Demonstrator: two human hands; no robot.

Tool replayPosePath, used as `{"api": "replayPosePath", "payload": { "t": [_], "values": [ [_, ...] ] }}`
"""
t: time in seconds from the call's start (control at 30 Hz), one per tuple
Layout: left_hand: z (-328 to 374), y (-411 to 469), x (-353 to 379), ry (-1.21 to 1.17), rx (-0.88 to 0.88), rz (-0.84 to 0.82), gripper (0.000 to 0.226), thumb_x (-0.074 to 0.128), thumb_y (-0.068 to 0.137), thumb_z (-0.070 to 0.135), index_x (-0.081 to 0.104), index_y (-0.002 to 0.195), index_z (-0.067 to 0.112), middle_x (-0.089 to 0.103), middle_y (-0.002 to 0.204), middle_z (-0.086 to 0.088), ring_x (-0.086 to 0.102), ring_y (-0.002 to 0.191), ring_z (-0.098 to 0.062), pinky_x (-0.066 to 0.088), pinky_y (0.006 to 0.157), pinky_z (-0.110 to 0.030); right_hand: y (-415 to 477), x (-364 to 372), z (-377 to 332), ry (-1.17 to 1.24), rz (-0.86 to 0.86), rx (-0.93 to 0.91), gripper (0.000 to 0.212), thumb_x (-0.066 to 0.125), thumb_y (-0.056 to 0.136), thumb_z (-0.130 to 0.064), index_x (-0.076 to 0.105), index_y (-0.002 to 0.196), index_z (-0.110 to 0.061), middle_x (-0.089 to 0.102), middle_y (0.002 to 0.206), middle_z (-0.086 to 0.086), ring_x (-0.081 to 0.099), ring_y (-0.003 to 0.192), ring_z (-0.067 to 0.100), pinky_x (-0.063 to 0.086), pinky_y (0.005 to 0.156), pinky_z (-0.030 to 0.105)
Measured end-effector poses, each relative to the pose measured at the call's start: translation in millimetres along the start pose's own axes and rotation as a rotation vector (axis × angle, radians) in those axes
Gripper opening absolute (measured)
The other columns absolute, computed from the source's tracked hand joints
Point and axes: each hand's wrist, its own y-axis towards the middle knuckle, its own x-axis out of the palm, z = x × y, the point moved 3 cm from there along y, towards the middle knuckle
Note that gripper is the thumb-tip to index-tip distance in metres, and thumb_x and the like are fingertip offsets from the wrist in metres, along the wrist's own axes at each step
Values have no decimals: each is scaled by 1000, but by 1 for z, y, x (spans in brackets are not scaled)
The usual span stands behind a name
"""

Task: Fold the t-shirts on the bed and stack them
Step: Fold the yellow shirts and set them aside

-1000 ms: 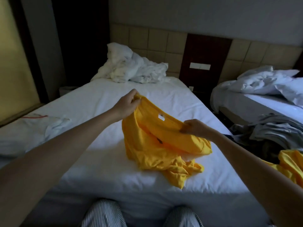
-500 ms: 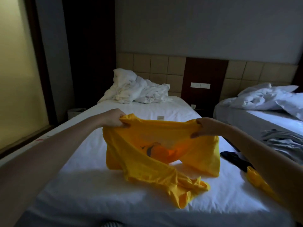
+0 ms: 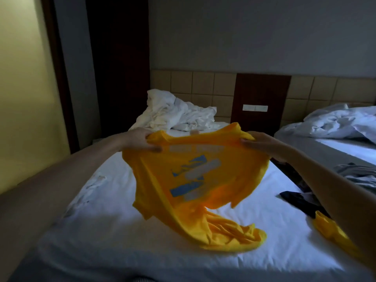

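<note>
Left hand point(image 3: 140, 140) and right hand point(image 3: 264, 146) each pinch a top corner of the yellow shirt point(image 3: 203, 180), fingers curled round the cloth, mid-frame above the bed point(image 3: 105, 231). Its lower part lies bunched on the sheet, lower centre. Laid down so, the hem would likely stay twisted and fold crooked; a loose pinch could drop one corner.

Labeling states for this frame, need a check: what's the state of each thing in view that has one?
yellow t-shirt: held up, spread open, print facing camera, lower part bunched on the bed
left hand: grips the shirt's top left corner
right hand: grips its top right corner
second yellow garment: crumpled at the bed's right edge
dark garment: lying unfolded beside it
white duvet: rumpled at the bed's head
</note>
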Motion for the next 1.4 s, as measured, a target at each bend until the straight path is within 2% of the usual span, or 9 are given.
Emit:
{"api": "replayPosePath", "payload": {
  "t": [0.17, 0.4, 0.5, 0.63, 0.8, 1.0, 1.13, 1.3, 1.4],
  "values": [
    [10, 14, 1, 662, -53, 156, 30, 61, 86, 44, 45, 65, 28, 52, 74, 2, 50, 69, -15, 43, 63, -29, 7, 2, -21, -1190, 61, -24, 47, 57, 85, -54, 55, 120, -23, 62, 109, 0, 59, 103, 18, 47, 80, 29],
    [6, 31, -21, -230, -94, 374, 15, 52, 91, 10, 59, 78, 7, 56, 77, -14, 57, 75, -29, 46, 67, -36, 30, -20, -26, -167, 192, -72, 16, 54, 92, -5, 61, 103, 5, 61, 90, 15, 60, 74, 20, 48, 60, 16],
    [22, 27, -32, -104, 3, 308, 26, 58, 90, 24, 57, 67, 11, 56, 70, -7, 55, 69, -22, 43, 63, -30, 24, -34, -35, 65, 175, -89, 20, 47, 94, 2, 59, 110, 5, 61, 82, 8, 57, 70, 16, 54, 69, 27],
    [32, 23, -50, 277, 44, 118, 60, 57, 57, 84, 59, 78, 28, 61, 85, 3, 59, 80, -16, 48, 76, -32, 20, -52, -44, -251, 78, -76, 18, 59, 90, -14, 59, 104, -3, 59, 97, 12, 55, 85, 22, 45, 93, 38],
    [37, 27, -38, 707, -8, 227, 33, 67, 79, 52, 47, 67, 28, 52, 71, 4, 58, 79, -19, 49, 69, -33, 16, -44, -44, -1027, 17, 21, 53, 64, 81, -51, 52, 125, -22, 61, 111, 0, 58, 102, 19, 44, 79, 27],
    [23, 28, -33, -112, -25, 271, 29, 55, 93, 11, 52, 64, 15, 55, 69, -6, 55, 70, -24, 46, 63, -30, 25, -44, -32, -404, 124, -30, 23, 58, 91, -14, 63, 108, 0, 64, 100, 15, 55, 83, 18, 42, 78, 30],
    [23, 19, -31, -254, 40, 239, 24, 60, 87, 28, 53, 69, 14, 56, 74, -9, 56, 70, -21, 48, 65, -27, 12, -37, -30, -108, 45, -17, 21, 54, 93, -10, 60, 111, -2, 63, 106, 17, 62, 81, 21, 51, 72, 29],
    [15, 8, -22, 378, -61, -51, 78, 70, 51, 76, 54, 111, 30, 59, 106, 4, 60, 100, -20, 51, 87, -34, 6, -26, -28, -489, -134, 3, 42, 66, 83, -33, 55, 120, -16, 61, 116, 6, 60, 100, 23, 44, 85, 30],
    [14, 14, -7, 788, -43, 78, 36, 67, 76, 58, 49, 85, 29, 55, 86, 6, 58, 85, -16, 49, 71, -30, 10, -10, -24, -962, -110, -17, 51, 67, 82, -42, 53, 126, -19, 60, 116, 2, 58, 105, 20, 43, 85, 27]
  ]
}}
